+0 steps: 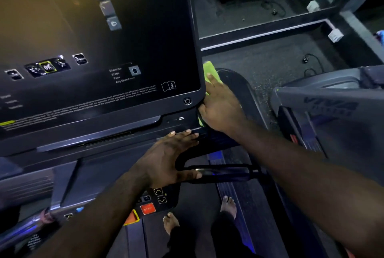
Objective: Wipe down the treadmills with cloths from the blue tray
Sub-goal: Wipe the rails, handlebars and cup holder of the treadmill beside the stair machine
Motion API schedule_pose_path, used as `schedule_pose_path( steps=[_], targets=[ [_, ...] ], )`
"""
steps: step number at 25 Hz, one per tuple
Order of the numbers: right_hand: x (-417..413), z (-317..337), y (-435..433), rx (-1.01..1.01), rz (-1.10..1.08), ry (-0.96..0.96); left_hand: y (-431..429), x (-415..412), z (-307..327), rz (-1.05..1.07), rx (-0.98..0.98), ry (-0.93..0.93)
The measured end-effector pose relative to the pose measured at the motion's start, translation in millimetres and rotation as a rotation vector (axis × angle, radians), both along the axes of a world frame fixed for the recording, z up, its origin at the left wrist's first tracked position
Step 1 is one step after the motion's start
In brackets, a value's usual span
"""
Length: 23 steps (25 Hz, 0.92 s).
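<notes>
Green cloth [210, 69] flat under R hand [221, 110] against rounded, glossy console [124, 39].

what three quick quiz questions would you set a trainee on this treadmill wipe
1. True or false: the left hand holds the cloth.
2. The right hand presses the cloth against which part of the console? A right edge, B top edge, C screen middle.
3. Fill in: the cloth is ___ in colour.
Key: 1 false; 2 A; 3 green.
</notes>
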State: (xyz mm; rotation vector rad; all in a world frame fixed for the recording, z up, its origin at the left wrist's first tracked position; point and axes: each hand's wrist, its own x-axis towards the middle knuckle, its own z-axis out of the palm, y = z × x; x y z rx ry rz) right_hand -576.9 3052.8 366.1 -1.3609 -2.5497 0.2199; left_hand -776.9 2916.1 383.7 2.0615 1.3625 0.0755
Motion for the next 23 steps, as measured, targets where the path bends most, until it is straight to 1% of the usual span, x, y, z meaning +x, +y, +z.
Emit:
schedule_pose_path(
  steps=[2,4,6,7,8,9,10,11,13,14,15,16,17,18,19,21,23],
  targets=[
    [38.0,4.5,-7.0,0.034,0.071,-0.068,-0.9,0.5,-0.5,-0.007,0.007,0.006],
    [49.4,5.3,38.0,0.013,-0.008,-0.101,-0.5,-0.4,-4.1,-0.005,0.008,0.006],
    [16.1,9.6,81.7,-0.077,-0.116,-0.093,-1.7,-3.4,-6.8,-0.005,0.008,0.013],
    [-6.4,8.0,85.4,-0.075,-0.134,-0.089,-2.3,-4.3,-7.9,-0.004,0.011,0.015],
    [-23.2,4.2,77.2,-0.033,-0.149,-0.089,-2.7,-3.4,-8.5,-0.005,0.008,0.014],
    [-31.6,4.0,57.9,-0.019,-0.149,-0.044,-1.6,-2.0,-7.9,-0.007,0.008,0.016],
    [-29.5,1.7,34.0,-0.026,-0.126,0.005,-1.5,-1.7,-7.3,-0.004,0.010,0.019],
    [-16.9,0.6,8.6,-0.039,-0.063,0.007,-1.8,-0.8,-5.8,-0.005,0.007,0.023],
    [21.5,2.2,-21.7,-0.009,0.045,-0.082,-1.7,1.6,-4.7,0.005,0.011,0.028],
    [37.2,1.6,-15.1,0.022,0.078,-0.113,-1.5,2.0,-4.4,0.008,0.009,0.028],
    [46.5,2.3,4.6,0.012,0.085,-0.129,-1.6,2.3,-3.5,0.007,0.006,0.026],
    [47.1,1.8,30.4,-0.015,0.045,-0.127,-2.0,1.4,-3.1,0.008,-0.004,0.024],
    [41.2,4.3,56.5,-0.037,-0.050,-0.113,-1.3,-0.2,-2.9,0.006,-0.016,0.021],
    [29.3,5.6,77.8,-0.068,-0.131,-0.098,-1.1,-0.5,-3.6,0.004,-0.025,0.017],
    [13.1,4.6,91.3,-0.096,-0.166,-0.096,-1.3,-0.1,-4.1,0.000,-0.025,0.017],
    [-19.5,2.2,84.6,-0.094,-0.128,-0.084,-0.8,0.0,-5.2,-0.004,-0.008,0.034],
    [-26.7,-1.7,40.7,-0.083,-0.087,0.021,-1.9,1.4,-3.7,-0.003,-0.002,0.041]
  ],
)
